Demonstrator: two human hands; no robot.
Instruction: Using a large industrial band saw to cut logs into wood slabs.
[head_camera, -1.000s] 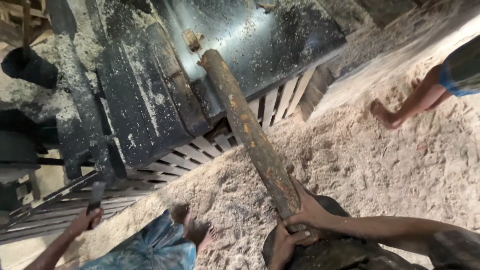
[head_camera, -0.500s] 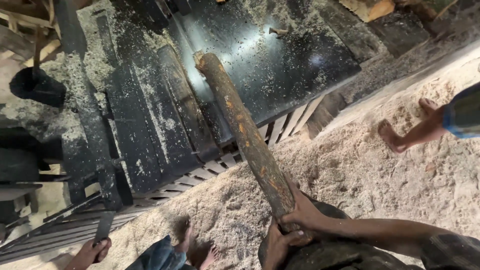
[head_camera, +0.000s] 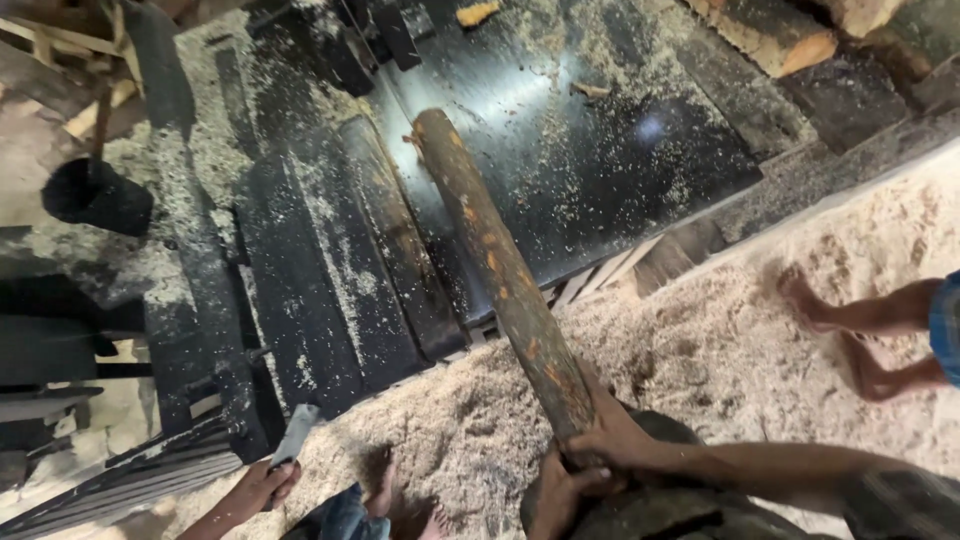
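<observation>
A long, rusty-brown round log (head_camera: 500, 270) slants from the black saw table (head_camera: 600, 170) down to me at the bottom of the view. Its far end rests on the table; its near end is in my hands. My right hand (head_camera: 618, 440) wraps over the log's near end, its forearm coming in from the right. My left hand (head_camera: 556, 497) grips the same end just below. Under both hands lies a dark rounded object (head_camera: 660, 505), partly hidden.
Sawdust (head_camera: 720, 350) covers the ground. Another person's bare legs and feet (head_camera: 860, 330) stand at the right. At the bottom left another person's hand (head_camera: 255, 488) holds a flat grey piece, with a bare foot (head_camera: 400, 505) beside it. Cut timber (head_camera: 780, 35) lies top right.
The log's far end now lies further onto the black table. The legs at the right have stepped closer. The hand at bottom left has shifted right.
</observation>
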